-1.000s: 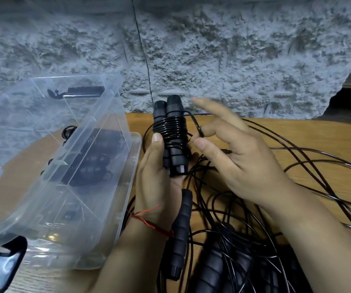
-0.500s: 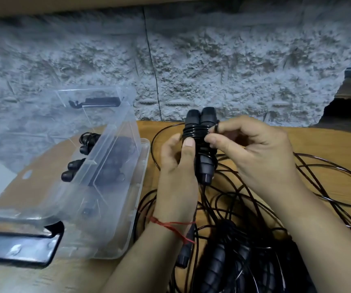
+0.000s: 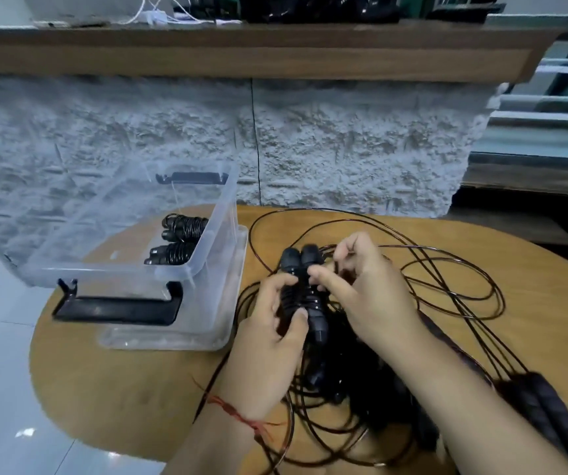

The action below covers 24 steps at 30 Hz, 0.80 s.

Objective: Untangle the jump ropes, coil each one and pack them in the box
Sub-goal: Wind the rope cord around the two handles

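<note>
Progress: two coiled black jump ropes [image 3: 186, 223] lie inside the clear plastic box [image 3: 222, 200], which stands at the left of the round wooden tabletop [image 3: 121, 382]. A third rope bundle [image 3: 292, 265], two black handles wound with thin black cord, is held upright above the tabletop, just right of the box. The left hand [image 3: 268, 337] grips its lower half, fingers [image 3: 300, 315] curled round it. The right hand [image 3: 364, 289] pinches the winding near the top between thumb and forefinger; the cord end is too blurred to confirm. Outstanding: the tangled black cords [image 3: 447, 269] and loose black handles [image 3: 542, 409] on the tabletop need untangling, coiling and packing.
</note>
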Tool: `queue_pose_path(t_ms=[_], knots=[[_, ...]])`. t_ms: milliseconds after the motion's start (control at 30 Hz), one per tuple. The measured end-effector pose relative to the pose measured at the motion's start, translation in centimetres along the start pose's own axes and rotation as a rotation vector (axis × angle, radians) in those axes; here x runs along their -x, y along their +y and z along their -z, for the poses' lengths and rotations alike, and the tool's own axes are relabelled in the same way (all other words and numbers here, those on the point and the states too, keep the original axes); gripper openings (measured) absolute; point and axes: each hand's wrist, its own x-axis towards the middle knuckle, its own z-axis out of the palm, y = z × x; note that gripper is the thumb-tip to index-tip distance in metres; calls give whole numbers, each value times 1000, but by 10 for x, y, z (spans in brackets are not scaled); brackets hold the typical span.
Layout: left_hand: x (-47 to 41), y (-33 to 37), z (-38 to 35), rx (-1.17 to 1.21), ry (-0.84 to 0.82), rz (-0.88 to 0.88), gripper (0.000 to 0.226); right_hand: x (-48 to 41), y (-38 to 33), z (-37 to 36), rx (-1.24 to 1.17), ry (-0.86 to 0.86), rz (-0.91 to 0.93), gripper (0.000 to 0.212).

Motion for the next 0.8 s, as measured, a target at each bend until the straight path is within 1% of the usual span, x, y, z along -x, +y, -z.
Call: queue_pose_path(t_ms=[67,100,167,233,300,333,433,467,567,667,733,800], knots=[[15,-12,2,-142,-58,62,36,26,9,-10,124,-10,4,24],[21,-16,0,-224,-65,61,32,39,13,-12,170,-10,2,19],[28,-25,-8,-348,-64,17,25,57,21,-16,212,-18,-31,9],[34,-29,-16,-427,-83,-27,24,71,28,-18,188,-28,-73,2],[38,-32,-22,-485,-79,-89,24,81,29,-19,118,-32,-138,9],[40,-33,-24,-519,-64,-123,22,84,28,-19,40,-26,-189,11],[43,-37,-29,-553,-19,-179,19,88,14,-13,-305,14,-394,11],[44,-38,-30,-539,-14,-183,21,87,13,-13,-369,25,-432,12],[46,-40,-33,-529,-15,-179,24,87,16,-16,-436,61,-443,26],[48,-38,-31,-530,-3,-139,19,90,14,-21,-546,104,-416,38],[46,-37,-28,-498,-4,-119,17,93,8,-20,-545,91,-377,47],[44,-38,-26,-466,-20,-116,18,92,7,-22,-515,72,-367,50]])
